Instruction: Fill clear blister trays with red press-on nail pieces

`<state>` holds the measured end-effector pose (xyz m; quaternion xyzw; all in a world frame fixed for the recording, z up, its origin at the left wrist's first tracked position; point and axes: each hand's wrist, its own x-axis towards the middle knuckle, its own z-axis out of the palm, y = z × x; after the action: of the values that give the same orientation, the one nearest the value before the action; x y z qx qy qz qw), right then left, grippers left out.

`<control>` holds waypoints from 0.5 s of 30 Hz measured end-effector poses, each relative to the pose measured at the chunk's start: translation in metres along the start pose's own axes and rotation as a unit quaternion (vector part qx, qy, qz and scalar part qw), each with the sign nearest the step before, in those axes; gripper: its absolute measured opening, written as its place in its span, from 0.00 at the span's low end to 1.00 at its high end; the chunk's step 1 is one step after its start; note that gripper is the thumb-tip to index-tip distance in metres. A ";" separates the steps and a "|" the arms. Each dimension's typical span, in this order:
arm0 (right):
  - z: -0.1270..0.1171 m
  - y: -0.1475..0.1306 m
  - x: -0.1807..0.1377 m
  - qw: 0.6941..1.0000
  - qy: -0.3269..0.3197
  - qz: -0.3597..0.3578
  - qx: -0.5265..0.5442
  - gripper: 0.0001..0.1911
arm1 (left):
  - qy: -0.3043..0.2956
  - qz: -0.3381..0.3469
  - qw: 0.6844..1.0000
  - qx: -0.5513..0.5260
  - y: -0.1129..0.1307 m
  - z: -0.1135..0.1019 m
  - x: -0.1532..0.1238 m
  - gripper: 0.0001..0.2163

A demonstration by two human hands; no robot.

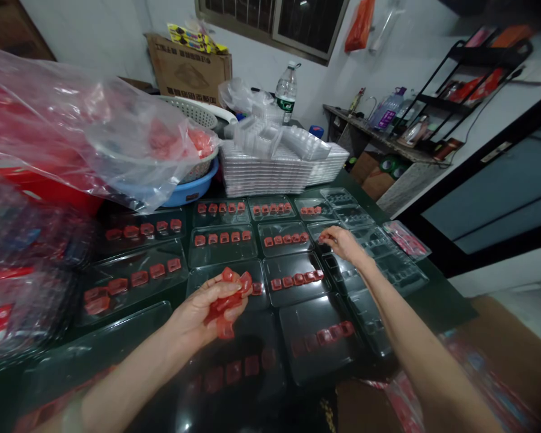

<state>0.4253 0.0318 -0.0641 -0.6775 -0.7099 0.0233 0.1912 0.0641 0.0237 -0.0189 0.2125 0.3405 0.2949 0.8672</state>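
Observation:
My left hand (pixel 225 297) is closed around a bunch of small red translucent plastic pieces (pixel 244 282), held above the middle of the table. My right hand (pixel 342 242) reaches further out, its fingertips pinched together low over a clear plastic tray (pixel 318 228). What those fingertips hold, if anything, is too small to make out. Clear trays lie in rows, many with a line of red pieces in their slots, such as this tray (pixel 293 264). A tray (pixel 315 201) just beyond my right hand has a few red pieces at its left side. Trays to the right, like this one (pixel 403 273), show bare slots.
Stacked clear trays (pixel 265 171) stand at the back. Left of them, a blue basin (pixel 192 191) and a colander (pixel 193 111) hold red pieces under a plastic bag (pixel 94 120). Wrapped packs (pixel 22 288) crowd the left edge. A water bottle (pixel 287 90) stands behind.

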 end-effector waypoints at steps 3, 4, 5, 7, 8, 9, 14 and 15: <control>0.000 -0.003 -0.001 0.999 -0.015 -0.008 -0.047 0.10 | 0.000 0.001 1.000 0.001 -0.001 -0.001 0.000 0.04; 0.000 -0.004 -0.001 0.998 -0.021 -0.008 -0.062 0.11 | -0.005 0.000 1.000 0.002 -0.001 0.000 0.001 0.03; 0.002 -0.005 -0.001 0.997 -0.026 -0.007 -0.076 0.12 | -0.014 0.001 1.000 0.003 -0.001 0.000 0.001 0.03; 0.004 -0.008 -0.001 0.994 -0.034 -0.004 -0.103 0.13 | -0.037 0.002 0.999 0.008 0.000 0.003 0.002 0.03; 0.005 -0.009 -0.001 0.993 -0.037 -0.003 -0.115 0.13 | -0.048 0.003 0.999 0.010 0.000 0.005 0.003 0.03; 0.005 -0.011 0.000 0.991 -0.040 -0.001 -0.126 0.12 | -0.057 0.002 0.998 0.010 0.000 0.006 0.004 0.03; -0.010 -0.033 -0.003 0.985 -0.030 0.016 -0.169 0.13 | -0.084 -0.026 0.996 -0.008 -0.004 0.012 0.008 0.02; -0.015 -0.044 -0.006 0.985 -0.011 0.023 -0.172 0.16 | -0.085 -0.029 0.996 -0.011 -0.005 0.012 0.009 0.03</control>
<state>0.3883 0.0193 -0.0387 -0.7161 -0.6895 -0.0874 0.0638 0.0806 0.0239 -0.0181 0.2173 0.2686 0.2547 0.9032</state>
